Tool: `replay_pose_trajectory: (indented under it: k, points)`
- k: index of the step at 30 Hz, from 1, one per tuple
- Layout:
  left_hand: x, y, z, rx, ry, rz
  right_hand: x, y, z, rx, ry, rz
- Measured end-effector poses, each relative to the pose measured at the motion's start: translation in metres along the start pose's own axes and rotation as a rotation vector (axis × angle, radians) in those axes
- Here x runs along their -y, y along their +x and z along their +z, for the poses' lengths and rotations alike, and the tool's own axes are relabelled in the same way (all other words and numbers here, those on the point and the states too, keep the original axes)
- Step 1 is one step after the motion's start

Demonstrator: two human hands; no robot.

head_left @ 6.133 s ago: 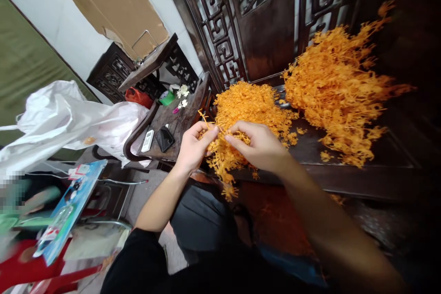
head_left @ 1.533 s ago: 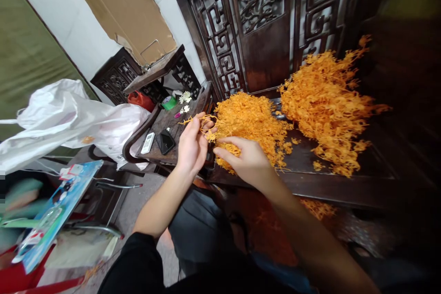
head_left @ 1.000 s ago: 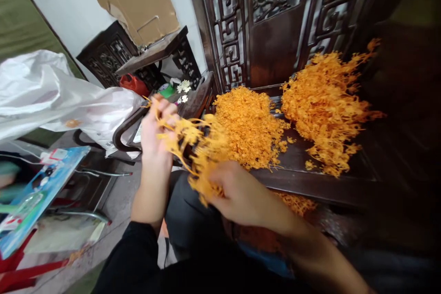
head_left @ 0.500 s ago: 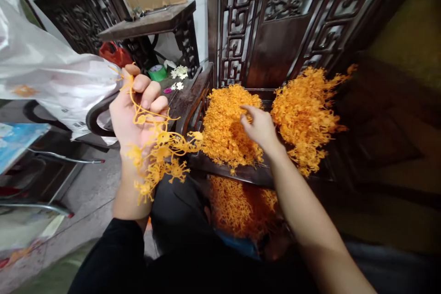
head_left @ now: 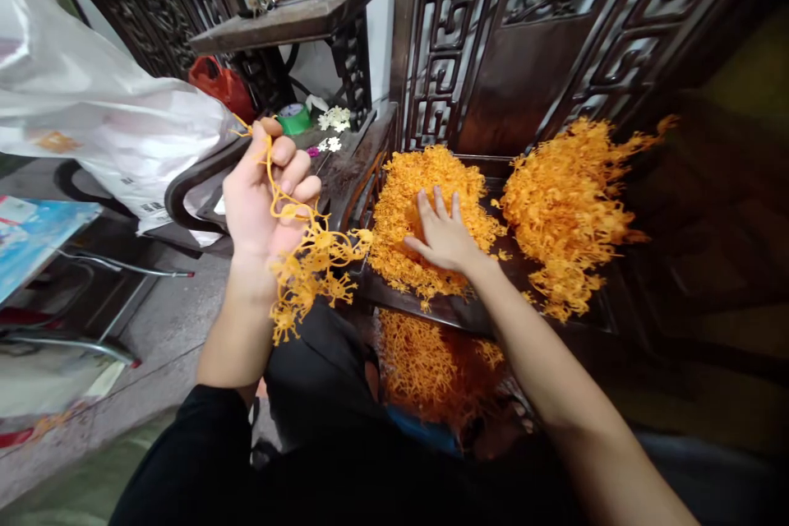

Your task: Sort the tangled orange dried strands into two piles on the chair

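Observation:
Raised at the left, my left hand (head_left: 268,189) is closed, pinching the stems of a bunch of orange plastic flower pieces (head_left: 314,259) that dangle across my palm and wrist. My right hand (head_left: 445,234) lies with fingers spread on a heap of small orange pieces (head_left: 398,205) on the dark wooden seat (head_left: 511,263). Beside it on the seat is a second orange heap (head_left: 567,205), its strands sticking out to the right. Below the seat's edge, a third mass of orange pieces (head_left: 412,362) shows above my lap, partly in shadow.
A white plastic bag (head_left: 141,131) bulges over a chair arm (head_left: 191,173) at the left. Green tape (head_left: 294,120), white flower pieces (head_left: 334,119) and a red bag (head_left: 222,86) are behind my left hand. A folding table (head_left: 43,238) stands far left. Carved wooden panels (head_left: 536,90) rise behind the heaps.
My right hand has spread its fingers and pressed flatter onto the nearer heap. My left hand still holds the dangling bunch. The whole view has shifted slightly.

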State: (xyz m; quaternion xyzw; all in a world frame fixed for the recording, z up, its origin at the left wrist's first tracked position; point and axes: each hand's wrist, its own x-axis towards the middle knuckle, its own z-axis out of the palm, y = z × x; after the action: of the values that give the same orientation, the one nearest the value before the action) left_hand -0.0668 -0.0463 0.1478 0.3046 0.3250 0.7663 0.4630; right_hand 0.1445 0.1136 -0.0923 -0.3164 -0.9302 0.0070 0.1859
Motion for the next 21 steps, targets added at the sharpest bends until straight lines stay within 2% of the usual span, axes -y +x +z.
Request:
replay_pose_trajectory:
  k: [3,6,9,10,12,13,15,17,19,21]
  points:
    - [0.004,0.000,0.003,-0.046,-0.071,-0.056,0.018,0.007,-0.035,-0.177,0.033,-0.001]
    - [0.007,0.000,0.005,-0.041,-0.090,-0.083,0.049,0.009,-0.077,-0.363,0.128,-0.035]
    - [0.016,0.001,0.007,-0.013,-0.077,-0.091,0.084,0.003,-0.109,-0.530,0.473,-0.122]
    - [0.020,0.002,0.007,-0.017,-0.032,-0.082,0.094,0.000,-0.116,-0.541,0.623,-0.160]
    - [0.032,0.007,0.006,-0.035,0.137,-0.034,0.110,-0.006,-0.126,-0.452,0.864,-0.185]
    - [0.038,0.010,0.004,-0.037,0.251,-0.006,0.115,-0.008,-0.130,-0.383,0.948,-0.147]
    - [0.047,0.016,-0.004,0.016,0.506,0.008,0.118,-0.010,-0.135,-0.293,1.105,0.041]
    - [0.050,0.021,-0.014,0.130,0.809,-0.047,0.111,-0.011,-0.140,-0.335,1.291,0.270]
    - [0.048,0.021,-0.022,0.201,1.165,-0.047,0.099,-0.012,-0.145,-0.392,1.467,0.431]
    - [0.043,0.017,-0.023,0.164,1.418,0.136,0.088,-0.015,-0.149,-0.346,1.603,0.495]
